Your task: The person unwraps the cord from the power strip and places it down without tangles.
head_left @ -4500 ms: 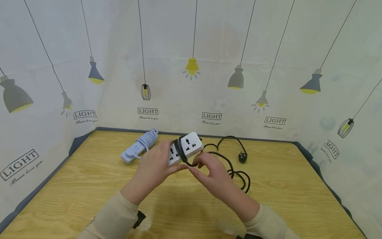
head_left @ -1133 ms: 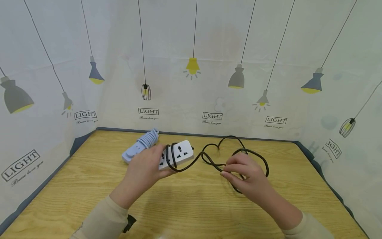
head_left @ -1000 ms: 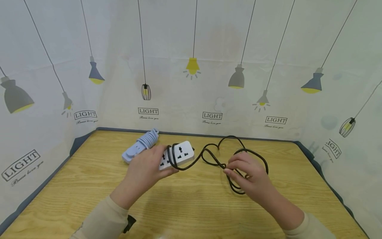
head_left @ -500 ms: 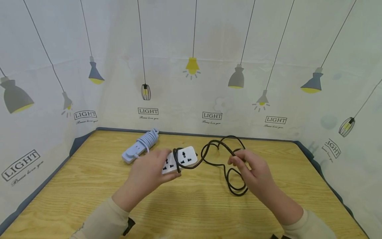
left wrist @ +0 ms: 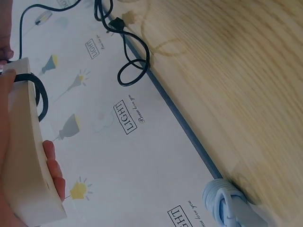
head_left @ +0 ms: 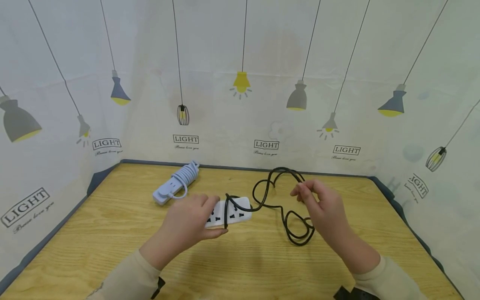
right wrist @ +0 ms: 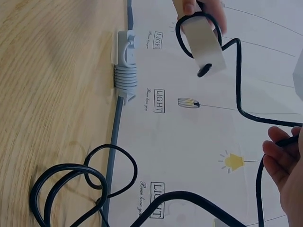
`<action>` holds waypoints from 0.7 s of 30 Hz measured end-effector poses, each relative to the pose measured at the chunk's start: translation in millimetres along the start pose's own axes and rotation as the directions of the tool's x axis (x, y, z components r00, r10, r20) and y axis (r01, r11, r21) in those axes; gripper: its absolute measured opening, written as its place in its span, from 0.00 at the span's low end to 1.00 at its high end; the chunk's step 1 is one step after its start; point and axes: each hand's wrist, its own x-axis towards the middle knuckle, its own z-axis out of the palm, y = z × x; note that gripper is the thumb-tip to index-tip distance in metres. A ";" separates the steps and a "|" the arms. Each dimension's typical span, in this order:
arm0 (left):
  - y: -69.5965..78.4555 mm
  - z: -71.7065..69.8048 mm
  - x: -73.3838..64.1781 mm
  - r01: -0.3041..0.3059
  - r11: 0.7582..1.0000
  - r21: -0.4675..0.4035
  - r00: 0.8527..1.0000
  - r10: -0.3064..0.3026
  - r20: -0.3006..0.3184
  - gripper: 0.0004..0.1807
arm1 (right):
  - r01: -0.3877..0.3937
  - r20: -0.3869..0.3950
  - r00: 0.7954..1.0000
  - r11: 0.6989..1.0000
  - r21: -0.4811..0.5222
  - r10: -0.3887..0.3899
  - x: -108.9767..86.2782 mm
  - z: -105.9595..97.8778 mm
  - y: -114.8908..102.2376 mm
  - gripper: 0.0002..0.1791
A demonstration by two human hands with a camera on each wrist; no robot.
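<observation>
My left hand (head_left: 183, 218) grips a white power strip (head_left: 243, 203) by its left end, thumb along the near side. A turn of its black cord (head_left: 267, 189) passes round the strip's middle, under my thumb in the left wrist view. Farther right, my right hand (head_left: 326, 208) pinches the cord between thumb and fingers, and an arch of it stands between the two hands. In the right wrist view the power strip (right wrist: 204, 40) shows end-on with the loop round it. The black plug (left wrist: 117, 23) shows in the left wrist view; my right hand hides it in the head view.
Slack cord loops (right wrist: 66, 166) lie on the wooden table (head_left: 240, 266) beside my right hand. A light-blue power strip (head_left: 174, 183), its own cord wound round it, lies at the back left. A lamp-printed cloth (head_left: 210, 91) stands along the table's far edge.
Several cord turns sat round the white strip earlier; fewer are there now. My right hand has moved from the strip to the right, lifting cord. The strip has turned flatter and come slightly nearer.
</observation>
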 end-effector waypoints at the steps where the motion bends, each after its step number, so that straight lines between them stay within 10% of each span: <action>1: -0.1 0.0 -0.4 -0.009 1.000 -0.002 1.000 0.009 -0.004 0.40 | -0.010 -0.002 1.000 1.000 -0.002 0.010 0.8 -0.3 0.8 0.08; 21: -3.7 -9.9 -7.0 -0.159 0.985 -0.073 0.985 0.153 -0.083 0.39 | -0.166 0.027 0.985 0.980 -0.113 0.171 8.5 -2.2 24.7 0.11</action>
